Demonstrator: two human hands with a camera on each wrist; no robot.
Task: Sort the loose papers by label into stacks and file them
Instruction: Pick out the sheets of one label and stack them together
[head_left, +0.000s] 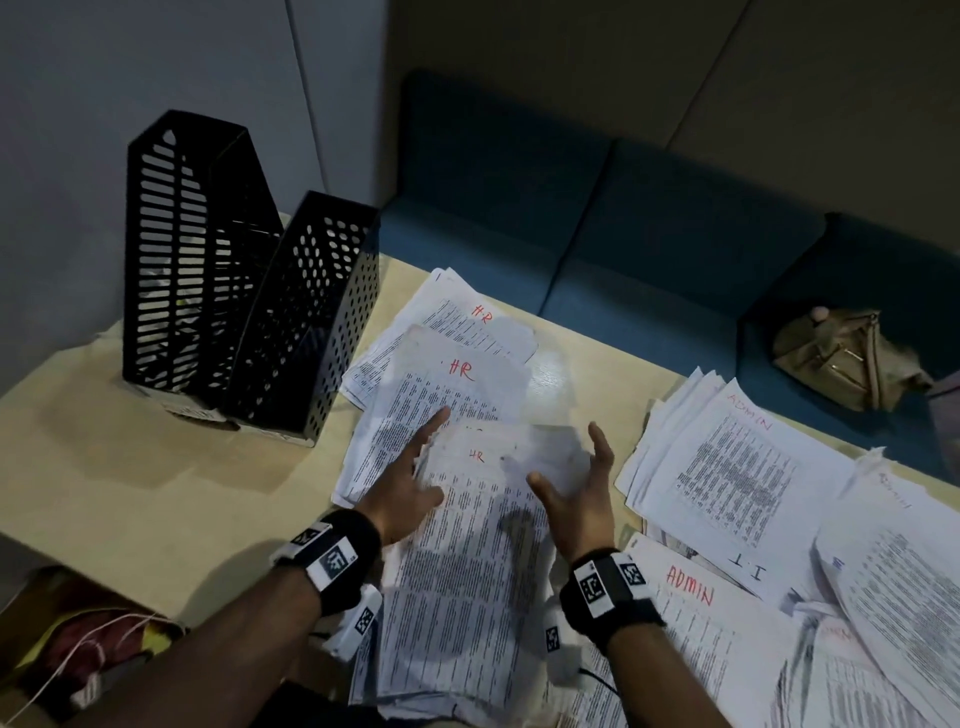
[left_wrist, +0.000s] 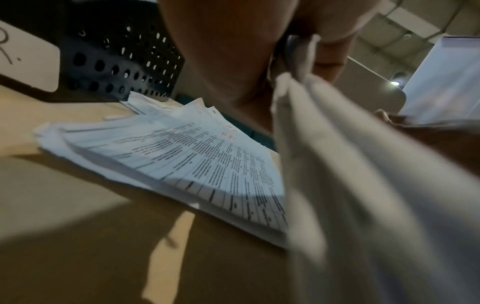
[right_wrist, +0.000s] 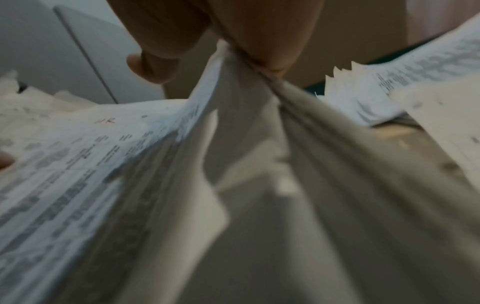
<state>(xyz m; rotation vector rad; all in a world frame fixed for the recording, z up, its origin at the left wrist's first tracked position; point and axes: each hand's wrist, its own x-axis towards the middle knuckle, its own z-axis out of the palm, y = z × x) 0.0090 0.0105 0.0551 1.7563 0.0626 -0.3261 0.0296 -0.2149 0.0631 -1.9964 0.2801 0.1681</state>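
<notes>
The left hand (head_left: 402, 486) reaches in from the lower left to the middle of the frame. Its index finger is stretched toward the upper right, and its thumb is pressed onto the sheaf of papers (head_left: 467, 571). The right hand (head_left: 579, 499), just right of centre, pinches the sheaf's opposite edge between thumb and nearly straight, upward-pointing fingers.

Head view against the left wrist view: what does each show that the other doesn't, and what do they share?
Only the head view: the ADMIN stack on the right, the tan bag on the bench, and the taller slotted file holder. Only the left wrist view: handwriting on a white label at a file holder's front, and the held bundle's edge from underneath. Both: the left hand holding the HR bundle, the perforated file holder, the fanned HR pile and the table.
</notes>
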